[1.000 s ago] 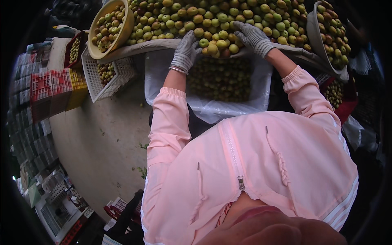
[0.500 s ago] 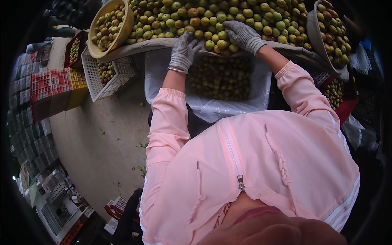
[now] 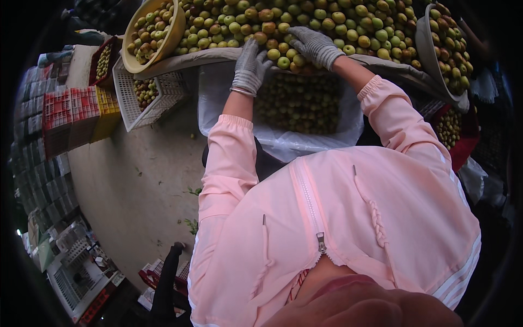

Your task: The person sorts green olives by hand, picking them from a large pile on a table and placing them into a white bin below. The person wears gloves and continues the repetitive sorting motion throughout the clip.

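Left hand [image 3: 251,71]: I see gloved fingers stretched far, thumb held apart, tips at the near edge of the fruit [image 3: 364,41].
Right hand [image 3: 316,47]: palm down on the fruit, fingers extended left; what the palm covers I cannot tell.
Fruit: heaped far side, between yellow bowl [image 3: 178,34] at left and grey bowl [image 3: 425,57] at right.
Tub [image 3: 294,144]: plastic-lined, fruit inside, nearer than the heap.
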Tool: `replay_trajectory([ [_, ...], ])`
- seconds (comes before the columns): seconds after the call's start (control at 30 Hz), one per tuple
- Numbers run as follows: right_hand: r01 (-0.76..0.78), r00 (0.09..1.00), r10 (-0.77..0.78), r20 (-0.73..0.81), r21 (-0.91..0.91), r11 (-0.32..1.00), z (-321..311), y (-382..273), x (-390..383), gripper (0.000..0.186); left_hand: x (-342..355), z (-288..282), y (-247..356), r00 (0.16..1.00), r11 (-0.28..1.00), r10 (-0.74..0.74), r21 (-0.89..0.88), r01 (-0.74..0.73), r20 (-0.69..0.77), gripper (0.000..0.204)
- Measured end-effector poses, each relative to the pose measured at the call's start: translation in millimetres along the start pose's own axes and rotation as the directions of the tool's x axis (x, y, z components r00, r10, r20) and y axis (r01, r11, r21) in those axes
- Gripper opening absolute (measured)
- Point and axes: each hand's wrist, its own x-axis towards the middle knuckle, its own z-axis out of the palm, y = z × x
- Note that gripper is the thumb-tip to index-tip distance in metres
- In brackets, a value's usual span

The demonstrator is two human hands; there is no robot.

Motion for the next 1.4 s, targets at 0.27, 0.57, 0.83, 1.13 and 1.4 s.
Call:
replay_trajectory([
  [0.27, -0.008, 0.999, -0.003, 0.049, 0.235, 0.972, -35.4, 37.1, 10.7, 0.034, -0.6, 0.5, 4.3, 0.999, 0.999, -0.039, -0.013, 0.039, 0.011, 0.06],
  [0.57, -0.162, 0.946, 0.258, 0.198, -0.401, 0.902, -92.6, 53.5, -25.8, 0.038, 4.9, 0.8, 2.9, 0.999, 0.999, -0.03, -0.018, 0.03, -0.028, 0.058],
  [0.83, -0.108, 0.949, 0.162, 0.269, -0.205, 0.973, -88.0, 92.1, -37.1, 0.032, 10.8, 1.7, 1.7, 0.998, 0.999, -0.048, 0.022, 0.049, -0.041, 0.056],
  [1.13, -0.202, 0.932, 0.138, 0.335, 0.164, 0.965, -61.0, 74.8, -38.4, 0.04, 8.7, 7.8, 5.1, 0.996, 0.996, -0.066, 0.061, 0.07, -0.056, 0.061],
  [1.4, -0.199, 0.932, 0.122, 0.342, 0.198, 0.96, -51.5, 82.7, -35.7, 0.039, 4.8, 8.9, 9.5, 0.996, 0.992, -0.082, 0.092, 0.083, -0.022, 0.06],
])
